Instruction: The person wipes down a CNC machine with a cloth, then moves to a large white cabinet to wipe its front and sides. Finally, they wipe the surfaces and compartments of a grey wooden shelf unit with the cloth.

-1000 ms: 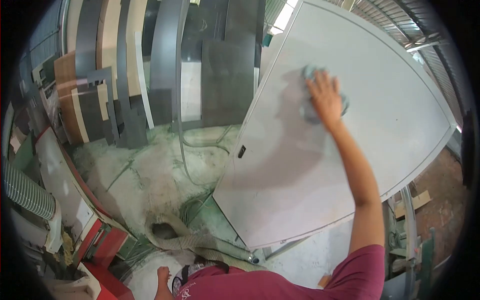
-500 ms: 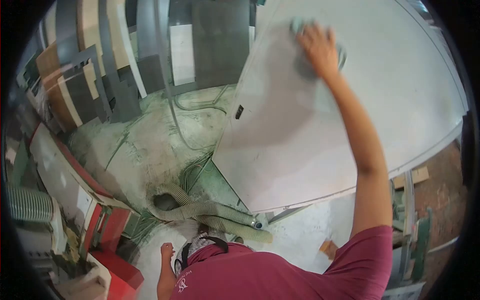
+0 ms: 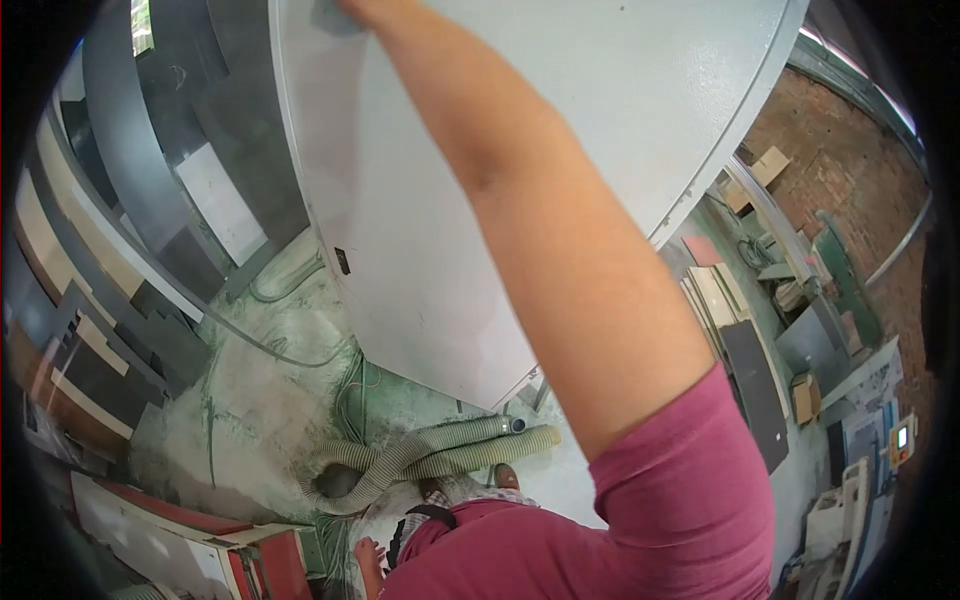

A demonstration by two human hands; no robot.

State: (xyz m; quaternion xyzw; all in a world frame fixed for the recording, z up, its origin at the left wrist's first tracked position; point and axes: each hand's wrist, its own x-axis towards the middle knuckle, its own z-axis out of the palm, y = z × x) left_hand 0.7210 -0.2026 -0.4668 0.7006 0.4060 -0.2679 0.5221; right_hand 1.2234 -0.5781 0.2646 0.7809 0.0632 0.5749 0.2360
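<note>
A large pale grey panel [image 3: 600,90] leans tilted in front of me and fills the upper middle of the view. My right arm reaches up across it. My right hand [image 3: 358,8] is mostly cut off by the top edge, and it presses a grey-blue cloth [image 3: 330,16] against the panel's upper left. My left hand [image 3: 364,553] hangs low by my side near the floor view, fingers loosely curled around nothing. I wear a maroon shirt [image 3: 620,520].
Two ribbed dust hoses [image 3: 440,450] lie on the dusty green floor [image 3: 250,390] below the panel. Dark and wood-toned boards [image 3: 110,330] lean at the left. A red-edged machine [image 3: 230,540] stands bottom left, and boards and machines [image 3: 760,370] stand at the right.
My right hand with the cloth has moved up and left across the panel to the top edge of the view. My head has turned, which brings the right side of the workshop into sight.
</note>
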